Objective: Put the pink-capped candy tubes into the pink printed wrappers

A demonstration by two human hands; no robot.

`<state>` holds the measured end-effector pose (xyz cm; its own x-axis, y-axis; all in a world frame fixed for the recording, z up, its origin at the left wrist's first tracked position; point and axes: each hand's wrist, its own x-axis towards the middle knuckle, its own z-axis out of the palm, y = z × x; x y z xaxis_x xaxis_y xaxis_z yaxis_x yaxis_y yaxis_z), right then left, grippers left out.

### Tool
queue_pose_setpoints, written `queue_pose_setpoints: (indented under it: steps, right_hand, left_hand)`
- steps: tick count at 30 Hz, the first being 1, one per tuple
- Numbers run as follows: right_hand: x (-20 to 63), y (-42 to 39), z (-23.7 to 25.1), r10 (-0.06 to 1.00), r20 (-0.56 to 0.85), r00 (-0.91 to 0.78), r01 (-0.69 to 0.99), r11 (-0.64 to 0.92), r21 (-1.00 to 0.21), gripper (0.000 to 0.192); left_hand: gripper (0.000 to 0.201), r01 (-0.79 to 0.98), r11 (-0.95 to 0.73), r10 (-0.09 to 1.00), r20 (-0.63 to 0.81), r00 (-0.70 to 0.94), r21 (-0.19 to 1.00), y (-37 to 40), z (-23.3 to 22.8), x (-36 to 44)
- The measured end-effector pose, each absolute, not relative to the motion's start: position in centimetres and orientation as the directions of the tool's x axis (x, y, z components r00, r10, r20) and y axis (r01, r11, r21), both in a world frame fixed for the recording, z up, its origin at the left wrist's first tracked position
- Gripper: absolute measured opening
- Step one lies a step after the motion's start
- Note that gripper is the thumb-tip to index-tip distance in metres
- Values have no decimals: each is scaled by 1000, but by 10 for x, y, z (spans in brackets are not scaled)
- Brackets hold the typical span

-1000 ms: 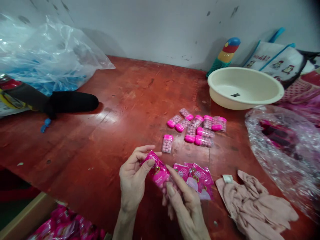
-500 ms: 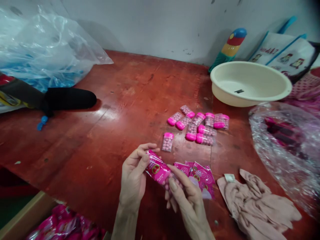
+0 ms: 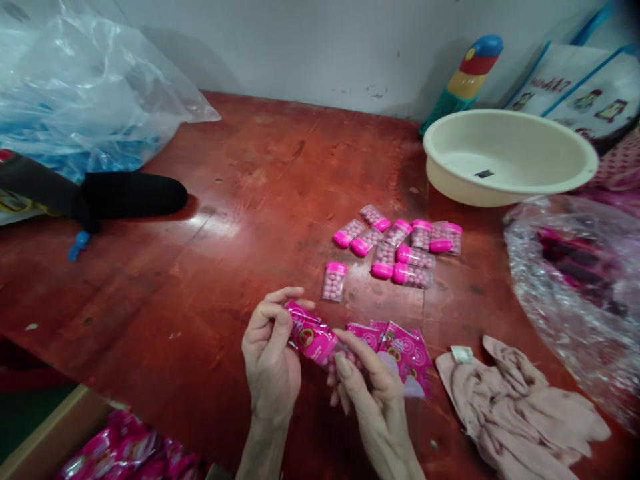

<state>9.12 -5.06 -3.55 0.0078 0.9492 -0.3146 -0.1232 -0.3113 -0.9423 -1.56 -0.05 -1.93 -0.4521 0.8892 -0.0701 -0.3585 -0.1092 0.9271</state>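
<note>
Tabletop (image 3: 240, 200) of worn, glossy red wood lies bare across its middle and left, hemmed by a crinkled clear plastic bag (image 3: 75, 100) at the far left and a smooth cream basin (image 3: 505, 157) at the far right. Near the front edge, left hand (image 3: 270, 363) and right hand (image 3: 373, 393) both pinch a shiny pink packet (image 3: 313, 337), just beside flat pink wrappers (image 3: 400, 357) and short of the small pink-capped capsules (image 3: 397, 247).

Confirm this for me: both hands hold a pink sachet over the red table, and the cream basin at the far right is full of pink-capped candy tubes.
Not quite. The head view shows the cream basin empty but for a small dark scrap; the pink-capped candy tubes lie on the red table. The left hand and right hand do hold a pink sachet.
</note>
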Motion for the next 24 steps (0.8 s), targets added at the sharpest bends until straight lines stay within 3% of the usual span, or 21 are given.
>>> queue_pose_setpoints:
  steps: [3,5,8,11,18,24]
  right_hand:
    - [94,-49,-33,960,-274,65,-50,-271,-961,35]
    - [98,-48,-33,979,-189,76,58,-194,-979,31]
    - [104,-46,-37,994,-95,48,166,-102,-981,25]
    - [107,-44,-41,998,-47,39,231,-55,-971,19]
    - [104,-45,-40,1000,8,21,366,0,-931,23]
    - [98,-50,-40,992,-87,96,281,-111,-953,26]
  left_hand:
    - [10,-357,-126,875,-66,-480,926,-2,-21,-14]
    - [8,-464,-67,900,-147,-409,883,-3,-24,-13]
    - [34,-633,161,943,-307,-126,757,-7,-29,-9]
    - [28,-653,353,915,-393,92,670,-11,-32,-3]
    - [15,-653,336,921,-381,79,678,-12,-34,6]
    - [16,-585,366,917,-389,91,724,-13,-34,6]
